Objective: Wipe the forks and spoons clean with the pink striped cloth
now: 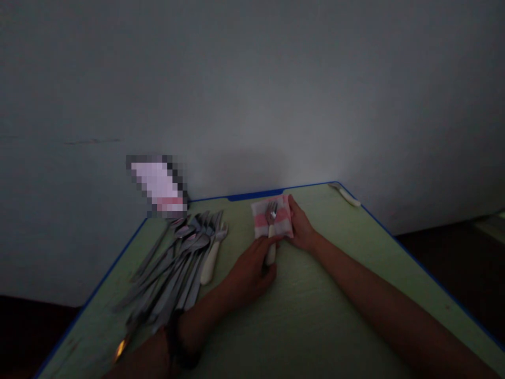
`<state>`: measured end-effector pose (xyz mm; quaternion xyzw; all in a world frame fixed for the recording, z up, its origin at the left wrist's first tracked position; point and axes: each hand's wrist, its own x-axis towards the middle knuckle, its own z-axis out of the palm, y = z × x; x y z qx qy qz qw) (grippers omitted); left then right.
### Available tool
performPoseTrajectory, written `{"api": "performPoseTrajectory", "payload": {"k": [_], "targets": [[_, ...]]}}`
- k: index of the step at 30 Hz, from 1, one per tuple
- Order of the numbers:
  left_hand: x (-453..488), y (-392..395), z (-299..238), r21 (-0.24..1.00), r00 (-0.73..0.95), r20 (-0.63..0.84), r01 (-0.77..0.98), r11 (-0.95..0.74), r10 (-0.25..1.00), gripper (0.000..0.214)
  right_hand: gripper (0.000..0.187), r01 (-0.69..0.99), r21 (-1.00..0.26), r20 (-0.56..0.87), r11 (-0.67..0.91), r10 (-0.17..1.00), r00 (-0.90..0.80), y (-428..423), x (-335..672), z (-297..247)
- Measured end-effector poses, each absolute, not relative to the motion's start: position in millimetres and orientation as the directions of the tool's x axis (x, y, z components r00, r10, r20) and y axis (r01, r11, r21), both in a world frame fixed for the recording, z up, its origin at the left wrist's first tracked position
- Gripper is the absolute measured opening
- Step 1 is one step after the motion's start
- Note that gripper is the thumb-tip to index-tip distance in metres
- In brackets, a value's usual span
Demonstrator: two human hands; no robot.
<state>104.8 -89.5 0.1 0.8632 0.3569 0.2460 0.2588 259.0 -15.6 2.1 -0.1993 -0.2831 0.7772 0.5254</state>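
A fork (271, 218) with a white handle lies on a folded pink-and-white striped cloth (262, 221) near the far edge of the green table (347, 252). My left hand (250, 271) has its fingers closed round the fork's white handle. On the cloth's right edge rests my right hand (300, 225), its fingers pressed against the fabric.
A spread of several metal forks and spoons (177, 263) lies on the left half of the table, one with a white handle (210, 266). A blurred pink-white object (158, 184) stands at the back left. Another white-handled utensil (347, 195) lies at the far right corner. A grey wall is behind.
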Motion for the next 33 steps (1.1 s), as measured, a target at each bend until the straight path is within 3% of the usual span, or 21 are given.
{"api": "performPoseTrajectory", "payload": {"k": [33], "targets": [[104.4,-89.3,-2.0,0.609,0.628,0.237,0.498,-0.617,0.741,0.058,0.054,-0.697,-0.639,-0.045,-0.325,0.920,-0.388,-18.3,258.1,4.3]]}}
